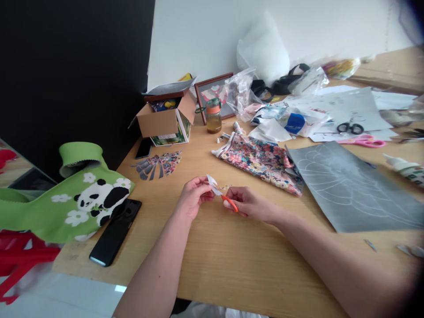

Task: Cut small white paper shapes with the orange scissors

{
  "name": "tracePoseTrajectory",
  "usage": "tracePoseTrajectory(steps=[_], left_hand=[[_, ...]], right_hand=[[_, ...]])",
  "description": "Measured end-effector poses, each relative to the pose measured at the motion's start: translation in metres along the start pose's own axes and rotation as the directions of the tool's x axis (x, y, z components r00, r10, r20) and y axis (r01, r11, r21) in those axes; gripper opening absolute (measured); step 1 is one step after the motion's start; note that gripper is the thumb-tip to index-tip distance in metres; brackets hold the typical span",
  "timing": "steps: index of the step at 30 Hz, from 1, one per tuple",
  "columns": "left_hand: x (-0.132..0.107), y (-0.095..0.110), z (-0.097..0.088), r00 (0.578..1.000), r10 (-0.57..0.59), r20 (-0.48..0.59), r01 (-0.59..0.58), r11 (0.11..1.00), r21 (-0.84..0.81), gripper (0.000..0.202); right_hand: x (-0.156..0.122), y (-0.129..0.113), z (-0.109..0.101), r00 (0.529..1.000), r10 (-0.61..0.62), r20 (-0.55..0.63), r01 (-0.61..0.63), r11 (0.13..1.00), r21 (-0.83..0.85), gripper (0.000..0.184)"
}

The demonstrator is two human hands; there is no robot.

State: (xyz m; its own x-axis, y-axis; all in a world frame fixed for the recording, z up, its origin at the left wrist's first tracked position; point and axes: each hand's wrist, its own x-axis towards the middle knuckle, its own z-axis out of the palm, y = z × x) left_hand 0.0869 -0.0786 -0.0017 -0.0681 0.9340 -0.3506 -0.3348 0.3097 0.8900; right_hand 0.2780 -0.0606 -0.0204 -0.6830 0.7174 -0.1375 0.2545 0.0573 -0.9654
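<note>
My left hand pinches a small pale scrap of cut paper or fabric just above the wooden table. Close to its right, my right hand is closed around small orange-handled scissors, whose tips meet the scrap. Both hands hover near the table's middle. A fan of cut patterned pieces lies farther back to the left, and a folded floral cloth lies behind the right hand.
A black phone and a green panda bag lie at the left edge. A grey sheet with drawn lines is at right. Behind are a cardboard box, a jar, black scissors and pink scissors.
</note>
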Motion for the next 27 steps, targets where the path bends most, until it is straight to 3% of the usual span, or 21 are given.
tracePoseTrajectory(steps=[27], left_hand=[[-0.0005, 0.0009, -0.0006, 1.000, 0.007, 0.015, -0.007, 1.000, 0.014, 0.036]], right_hand=[[0.0000, 0.0048, -0.0012, 0.999, 0.010, 0.050, -0.011, 1.000, 0.020, 0.052]])
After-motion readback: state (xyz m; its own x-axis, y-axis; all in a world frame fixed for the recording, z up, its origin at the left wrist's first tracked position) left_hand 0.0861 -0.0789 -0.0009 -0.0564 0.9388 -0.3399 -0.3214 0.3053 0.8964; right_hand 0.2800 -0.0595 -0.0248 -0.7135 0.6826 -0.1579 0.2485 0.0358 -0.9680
